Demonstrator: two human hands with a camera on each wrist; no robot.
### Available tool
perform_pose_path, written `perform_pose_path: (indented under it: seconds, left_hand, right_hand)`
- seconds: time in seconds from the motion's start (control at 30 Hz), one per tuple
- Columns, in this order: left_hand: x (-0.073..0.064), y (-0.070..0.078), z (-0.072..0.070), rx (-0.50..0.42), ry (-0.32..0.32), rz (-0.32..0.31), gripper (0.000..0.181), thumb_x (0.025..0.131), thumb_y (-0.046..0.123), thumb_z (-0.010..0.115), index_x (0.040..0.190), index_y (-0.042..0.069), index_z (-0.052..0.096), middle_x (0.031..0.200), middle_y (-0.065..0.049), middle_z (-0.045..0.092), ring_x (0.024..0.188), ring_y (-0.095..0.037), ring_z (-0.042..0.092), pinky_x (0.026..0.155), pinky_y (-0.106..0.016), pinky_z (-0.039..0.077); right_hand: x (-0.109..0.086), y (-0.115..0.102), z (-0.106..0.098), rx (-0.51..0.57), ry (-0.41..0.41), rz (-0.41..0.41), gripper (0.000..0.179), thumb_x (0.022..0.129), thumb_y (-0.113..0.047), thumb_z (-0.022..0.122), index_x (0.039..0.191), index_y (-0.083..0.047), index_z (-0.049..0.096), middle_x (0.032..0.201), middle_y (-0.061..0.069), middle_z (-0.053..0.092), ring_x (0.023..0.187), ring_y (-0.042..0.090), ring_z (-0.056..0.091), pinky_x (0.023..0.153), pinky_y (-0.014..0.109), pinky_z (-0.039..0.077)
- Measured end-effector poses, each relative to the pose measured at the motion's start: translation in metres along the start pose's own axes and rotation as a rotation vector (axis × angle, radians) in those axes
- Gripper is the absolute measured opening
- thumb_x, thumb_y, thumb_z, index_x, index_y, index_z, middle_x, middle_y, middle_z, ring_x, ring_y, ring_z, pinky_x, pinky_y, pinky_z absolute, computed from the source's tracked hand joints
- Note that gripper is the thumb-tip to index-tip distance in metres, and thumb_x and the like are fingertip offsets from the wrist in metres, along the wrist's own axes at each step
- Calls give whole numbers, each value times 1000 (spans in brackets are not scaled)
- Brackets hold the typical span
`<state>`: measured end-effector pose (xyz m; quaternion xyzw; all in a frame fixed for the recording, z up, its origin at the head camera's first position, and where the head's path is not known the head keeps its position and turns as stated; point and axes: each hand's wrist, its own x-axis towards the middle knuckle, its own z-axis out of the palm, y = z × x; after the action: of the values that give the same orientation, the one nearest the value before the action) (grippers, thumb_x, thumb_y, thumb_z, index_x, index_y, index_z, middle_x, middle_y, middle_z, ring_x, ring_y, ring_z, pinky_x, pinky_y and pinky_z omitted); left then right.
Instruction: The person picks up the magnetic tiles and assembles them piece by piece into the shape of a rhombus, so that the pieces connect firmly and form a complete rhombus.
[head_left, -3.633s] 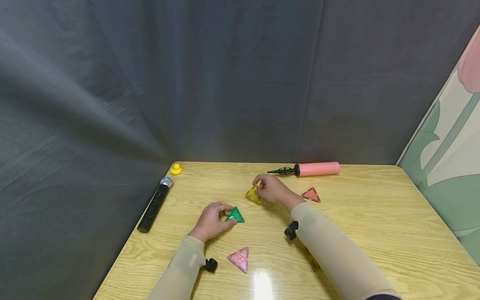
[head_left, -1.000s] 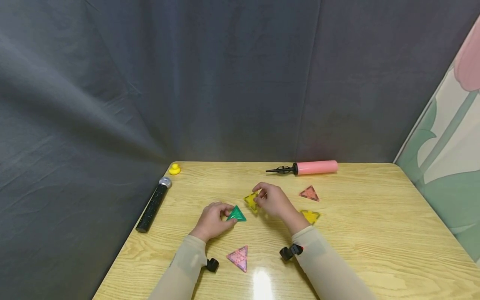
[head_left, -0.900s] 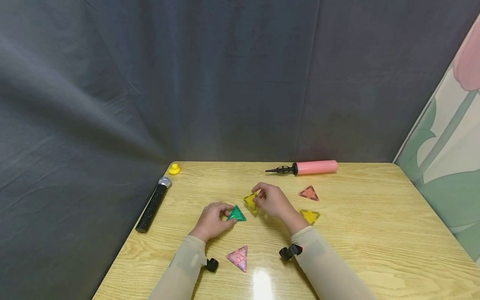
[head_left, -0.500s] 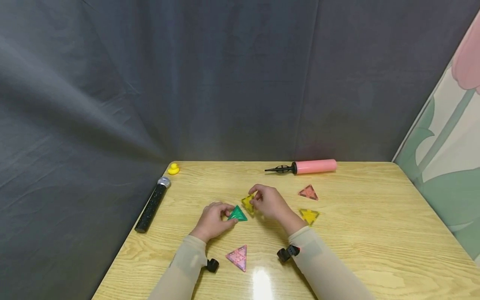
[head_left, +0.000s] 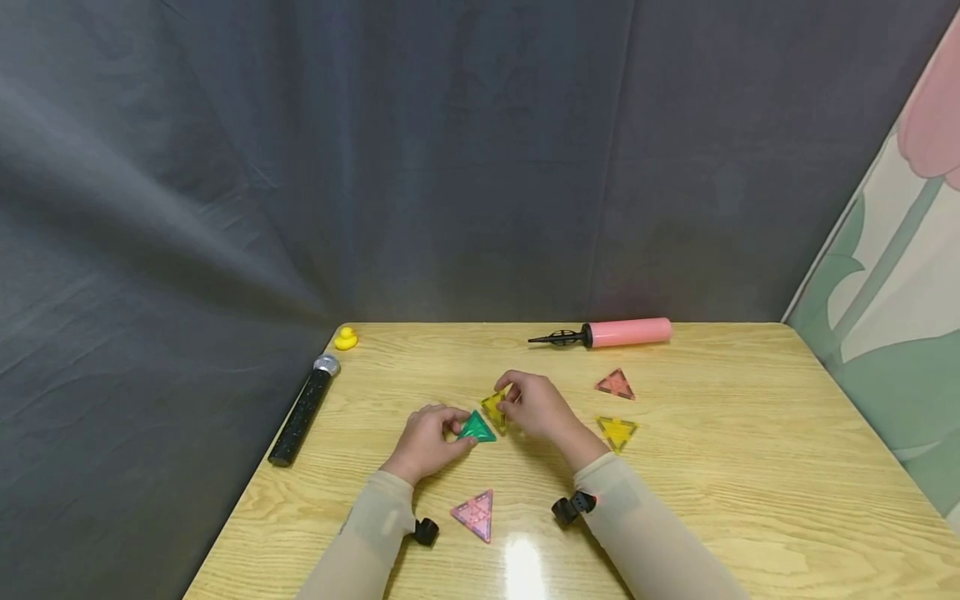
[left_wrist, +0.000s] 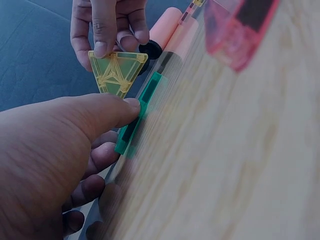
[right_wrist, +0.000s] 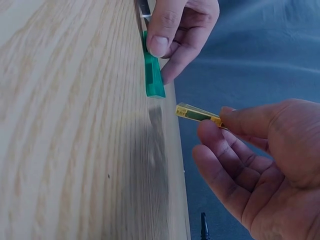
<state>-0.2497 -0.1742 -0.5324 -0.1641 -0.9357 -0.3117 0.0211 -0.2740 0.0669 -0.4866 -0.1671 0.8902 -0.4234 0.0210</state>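
My left hand (head_left: 427, 443) pinches a green triangular magnetic tile (head_left: 477, 427) between thumb and fingers; the tile lies on the table. In my right hand (head_left: 538, 407) a translucent yellow triangular magnetic tile (head_left: 492, 408) is pinched at one edge. The left wrist view shows this yellow tile (left_wrist: 116, 73) tilted up, its ribbed face visible. Seen from the right wrist, it is raised off the table, and a small gap parts it from the green tile (right_wrist: 154, 75).
A pink triangular tile (head_left: 476, 515) lies nearer the front. Right of my right hand are a second yellow tile (head_left: 617, 432) and an orange-red one (head_left: 616, 384). A pink hand pump (head_left: 628, 332), yellow rubber duck (head_left: 346, 338) and black microphone (head_left: 303, 415) lie along the table's edges.
My right hand has brought its yellow tile down and left, closer to the green one. The second yellow tile, earlier mostly under my right forearm, now shows. My left hand has barely moved.
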Motion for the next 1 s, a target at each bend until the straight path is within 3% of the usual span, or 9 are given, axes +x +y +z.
perform_pose_path:
  seconds: [0.37, 0.63, 0.83, 1.0]
  left_hand:
    - [0, 1, 4, 17, 20, 35, 36, 90, 37, 85, 121, 20, 77, 85, 13, 63, 81, -12, 51, 90, -38, 42]
    - [1, 3, 6, 5, 17, 34, 36, 90, 39, 84, 120, 19, 78, 85, 12, 64, 81, -12, 51, 86, -36, 42]
    - [0, 3, 6, -15, 15, 34, 34, 90, 35, 84, 120, 19, 77, 84, 15, 64, 84, -12, 54, 93, -40, 44]
    - [0, 2, 5, -41, 0, 28, 32, 91, 29, 83, 120, 18, 77, 85, 17, 64, 86, -10, 56, 92, -40, 46]
  right_hand:
    - [-2, -3, 4, -53, 1, -38, 18, 96, -9, 77, 113, -14, 71, 79, -3, 62, 61, 14, 56, 56, 31, 46]
    - [-3, 1, 7, -75, -32, -62, 22, 96, -9, 77, 117, -11, 71, 82, -1, 62, 61, 14, 54, 56, 31, 46]
    - [-2, 0, 9, -54, -47, -17, 29, 93, -10, 80, 120, -7, 71, 82, -4, 63, 61, 13, 57, 58, 32, 49]
    - [-2, -1, 10, -72, -89, 36, 18, 91, -12, 83, 106, -8, 76, 81, -3, 64, 64, 14, 58, 60, 31, 50]
